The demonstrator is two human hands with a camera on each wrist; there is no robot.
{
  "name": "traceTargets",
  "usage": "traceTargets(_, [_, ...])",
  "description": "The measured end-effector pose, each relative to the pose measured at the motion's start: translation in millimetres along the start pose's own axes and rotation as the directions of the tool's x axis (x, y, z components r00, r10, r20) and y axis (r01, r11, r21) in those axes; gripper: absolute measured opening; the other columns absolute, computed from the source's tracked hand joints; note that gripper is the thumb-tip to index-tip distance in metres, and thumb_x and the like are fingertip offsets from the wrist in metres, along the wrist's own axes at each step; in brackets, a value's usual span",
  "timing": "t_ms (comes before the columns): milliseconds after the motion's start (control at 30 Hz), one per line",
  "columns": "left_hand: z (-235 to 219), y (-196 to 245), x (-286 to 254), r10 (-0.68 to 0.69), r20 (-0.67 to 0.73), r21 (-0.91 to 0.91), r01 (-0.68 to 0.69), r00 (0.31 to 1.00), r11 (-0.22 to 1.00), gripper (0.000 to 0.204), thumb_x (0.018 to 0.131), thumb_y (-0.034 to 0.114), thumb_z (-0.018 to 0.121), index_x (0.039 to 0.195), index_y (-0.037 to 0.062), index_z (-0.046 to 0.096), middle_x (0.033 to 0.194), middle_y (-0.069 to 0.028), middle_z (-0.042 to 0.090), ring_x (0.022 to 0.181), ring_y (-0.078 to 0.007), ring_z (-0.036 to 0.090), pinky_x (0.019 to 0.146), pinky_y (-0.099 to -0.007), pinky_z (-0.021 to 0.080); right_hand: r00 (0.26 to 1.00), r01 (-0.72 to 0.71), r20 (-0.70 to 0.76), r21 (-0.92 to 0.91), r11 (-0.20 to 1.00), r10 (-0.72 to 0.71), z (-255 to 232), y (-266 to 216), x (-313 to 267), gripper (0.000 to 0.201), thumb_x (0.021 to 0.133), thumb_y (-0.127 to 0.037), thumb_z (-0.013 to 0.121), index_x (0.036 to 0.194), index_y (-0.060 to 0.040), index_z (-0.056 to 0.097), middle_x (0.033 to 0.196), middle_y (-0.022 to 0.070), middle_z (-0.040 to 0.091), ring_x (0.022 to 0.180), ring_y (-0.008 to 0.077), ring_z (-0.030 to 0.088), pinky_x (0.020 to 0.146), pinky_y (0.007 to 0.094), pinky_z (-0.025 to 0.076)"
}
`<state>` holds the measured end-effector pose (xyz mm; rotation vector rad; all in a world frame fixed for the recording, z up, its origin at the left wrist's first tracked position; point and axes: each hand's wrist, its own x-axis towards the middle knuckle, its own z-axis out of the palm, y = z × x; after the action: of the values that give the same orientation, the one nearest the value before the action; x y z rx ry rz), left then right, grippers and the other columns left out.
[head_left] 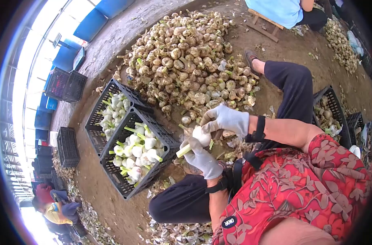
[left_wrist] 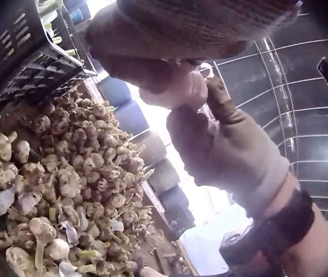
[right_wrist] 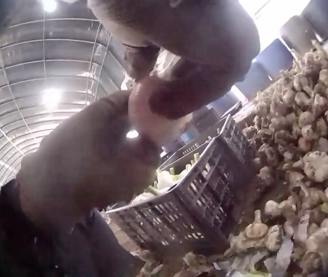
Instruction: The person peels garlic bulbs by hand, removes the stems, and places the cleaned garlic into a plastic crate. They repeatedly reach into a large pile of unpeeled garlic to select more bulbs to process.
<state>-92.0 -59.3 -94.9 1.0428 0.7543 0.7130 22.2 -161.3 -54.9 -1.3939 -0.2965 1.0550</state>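
Both hands wear pale, soiled gloves and meet at one white garlic bulb [head_left: 200, 136] with a cut green stem [head_left: 183, 151]. The left hand [head_left: 204, 160] grips the bulb from the stem side, the stem poking out past its fingers. On the other side, the right hand [head_left: 231, 119] pinches the bulb with thumb and curled fingers. The left wrist view has the garlic bulb [left_wrist: 193, 89] between both gloves, partly covered by fingers. In the right wrist view, the right hand [right_wrist: 198, 40] bends over the bulb [right_wrist: 152, 112], opposite the left hand [right_wrist: 89, 156].
A large heap of dirty garlic [head_left: 186, 61] lies beyond the hands. Beside it stand two black crates, the nearer crate [head_left: 131, 192] holding cleaned white bulbs with green stems. Peeled skins [head_left: 173, 232] litter the ground. Another person [head_left: 276, 12] sits on a wooden stool at the top.
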Motion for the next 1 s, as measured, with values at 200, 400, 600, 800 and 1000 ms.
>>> traceTargets(200, [-2, -7, 3, 0.077, -0.012, 0.027, -0.077, 0.997, 0.997, 0.025, 0.094, 0.024, 0.062, 0.103, 0.0032, 0.052, 0.091, -0.0023, 0.055, 0.08, -0.0107, 0.053, 0.073, -0.0255, 0.046, 0.905, 0.372, 0.015, -0.516, 0.771, -0.426, 2, 11, -9, 0.031, 0.086, -0.021, 0.069, 0.108, 0.0004, 0.067, 0.093, 0.0115, 0.07, 0.083, 0.0172, 0.068, 0.073, 0.032, 0.055])
traceTargets(400, [6, -3, -1, 0.228, 0.059, 0.044, -0.23, 0.972, 0.972, 0.021, 0.094, 0.023, 0.061, 0.1, 0.0037, 0.053, 0.091, -0.0031, 0.057, 0.076, -0.0112, 0.056, 0.069, -0.0251, 0.048, 0.838, 0.188, -0.204, -0.763, 0.618, -0.507, 17, 13, -9, 0.019, 0.083, -0.012, 0.066, 0.097, 0.0002, 0.067, 0.088, 0.0162, 0.069, 0.08, 0.0233, 0.068, 0.069, 0.0326, 0.052])
traceTargets(600, [-7, -4, 4, -0.067, 0.205, -0.229, 0.114, 0.977, 0.967, 0.029, 0.096, 0.034, 0.055, 0.102, 0.0056, 0.057, 0.09, -0.0045, 0.062, 0.077, -0.0137, 0.061, 0.056, -0.026, 0.047, 0.889, 0.074, -0.233, -0.777, 0.625, -0.394, -17, 43, 30, 0.028, 0.083, -0.028, 0.062, 0.086, -0.0003, 0.066, 0.081, 0.0212, 0.066, 0.077, 0.0382, 0.065, 0.068, 0.0445, 0.05])
traceTargets(800, [-21, 8, 22, -0.067, 0.565, -0.688, 0.514, 0.823, 0.512, 0.04, 0.094, 0.038, 0.05, 0.111, 0.0025, 0.058, 0.084, -0.0049, 0.059, 0.056, -0.0129, 0.039, 0.047, -0.0259, 0.036, 0.748, 0.462, 0.21, -0.846, -0.267, 0.629, -63, 93, 12, 0.033, 0.075, -0.025, 0.065, 0.104, -0.0101, 0.072, 0.101, 0.0114, 0.07, 0.094, 0.0308, 0.068, 0.078, 0.0472, 0.053])
traceTargets(1000, [-27, -11, 28, -0.17, 0.578, -0.714, 0.595, 0.798, 0.368, 0.03, 0.092, 0.024, 0.049, 0.106, -0.0017, 0.058, 0.089, -0.005, 0.057, 0.055, -0.0097, 0.039, 0.042, -0.0226, 0.032, 0.842, 0.505, 0.273, -0.701, 0.503, -0.464, -23, 2, 14, 0.055, 0.075, -0.027, 0.074, 0.124, -0.0085, 0.057, 0.107, 0.0157, 0.064, 0.094, 0.0301, 0.064, 0.081, 0.038, 0.051])
